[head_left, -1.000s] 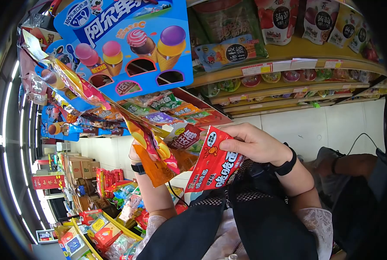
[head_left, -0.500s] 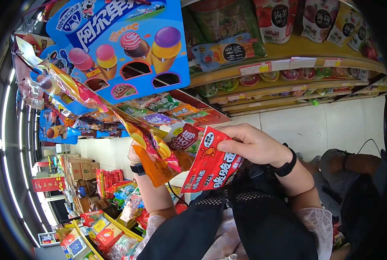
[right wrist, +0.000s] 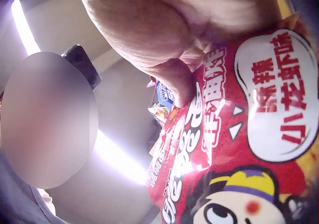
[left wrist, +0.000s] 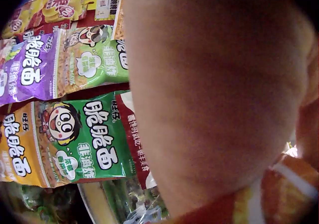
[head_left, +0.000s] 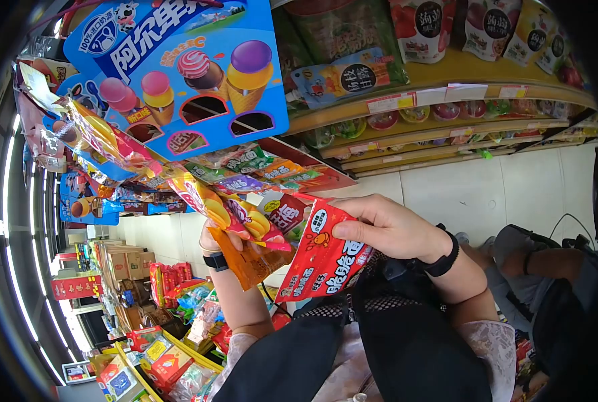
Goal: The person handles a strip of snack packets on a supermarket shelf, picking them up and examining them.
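A red noodle-snack packet (head_left: 325,251) is pinched by my right hand (head_left: 392,228), thumb on its printed face; the right wrist view shows the packet (right wrist: 219,129) close under the hand (right wrist: 184,30). Left of it, my left hand (head_left: 210,238) is mostly covered by an orange packet (head_left: 248,260) and yellow-pink packets (head_left: 252,221); its fingers are hidden. A dark red packet (head_left: 285,213) lies between the hands. In the left wrist view the hand (left wrist: 214,94) fills the middle, beside green (left wrist: 102,139) and purple packets (left wrist: 35,67).
A blue ice-cream-cone display board (head_left: 178,80) stands at upper left over hanging packets. Shelves (head_left: 446,94) with pouches and round cups run along the upper right. Boxes (head_left: 128,263) and a yellow-edged bin (head_left: 128,362) are lower left. Another person's arm (head_left: 547,258) is at the right.
The blue board and shelves have shifted slightly left in the head view. The yellow-pink packets between board and left hand have turned to show more of their faces. Both hands stay nearly where they were.
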Available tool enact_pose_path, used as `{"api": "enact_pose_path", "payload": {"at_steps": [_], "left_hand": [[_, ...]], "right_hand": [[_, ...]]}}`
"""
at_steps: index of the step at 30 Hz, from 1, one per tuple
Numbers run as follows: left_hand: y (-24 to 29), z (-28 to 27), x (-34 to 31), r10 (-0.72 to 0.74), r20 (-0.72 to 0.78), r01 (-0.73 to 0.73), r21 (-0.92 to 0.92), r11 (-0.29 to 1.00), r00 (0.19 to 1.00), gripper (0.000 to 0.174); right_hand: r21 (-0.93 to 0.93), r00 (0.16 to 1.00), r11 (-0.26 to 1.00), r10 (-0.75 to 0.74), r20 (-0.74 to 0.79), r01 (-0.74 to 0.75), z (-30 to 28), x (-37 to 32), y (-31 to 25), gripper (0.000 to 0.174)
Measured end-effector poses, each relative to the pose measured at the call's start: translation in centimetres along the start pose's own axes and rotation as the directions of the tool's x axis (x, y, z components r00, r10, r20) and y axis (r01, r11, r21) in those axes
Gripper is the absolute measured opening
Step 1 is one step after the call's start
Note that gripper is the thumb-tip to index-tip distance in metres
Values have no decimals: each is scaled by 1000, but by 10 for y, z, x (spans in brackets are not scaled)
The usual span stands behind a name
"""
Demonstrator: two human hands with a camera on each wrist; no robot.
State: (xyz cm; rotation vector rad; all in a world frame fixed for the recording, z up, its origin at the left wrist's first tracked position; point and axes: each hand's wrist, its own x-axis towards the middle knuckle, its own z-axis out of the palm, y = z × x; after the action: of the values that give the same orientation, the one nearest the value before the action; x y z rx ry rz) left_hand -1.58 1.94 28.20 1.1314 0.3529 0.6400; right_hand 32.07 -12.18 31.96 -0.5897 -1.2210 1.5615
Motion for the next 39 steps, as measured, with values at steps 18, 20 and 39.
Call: {"api": "enact_pose_path", "payload": {"at_steps": [18,20,39], "left_hand": [[7,12,40,-48,587,-2,84,996,808,51],[2,25,19,-12,415,-9,49,999,910,49],[3,56,14,108,-295,-93,65,994,949,40]], "right_hand": [[-91,999,996,2,-41,-6,-1,-8,3,27],[-204,994,974,-106,-37,97,1,-7,4,28],[-526,984,834,-171,41,167,20,21,16,31]]}}
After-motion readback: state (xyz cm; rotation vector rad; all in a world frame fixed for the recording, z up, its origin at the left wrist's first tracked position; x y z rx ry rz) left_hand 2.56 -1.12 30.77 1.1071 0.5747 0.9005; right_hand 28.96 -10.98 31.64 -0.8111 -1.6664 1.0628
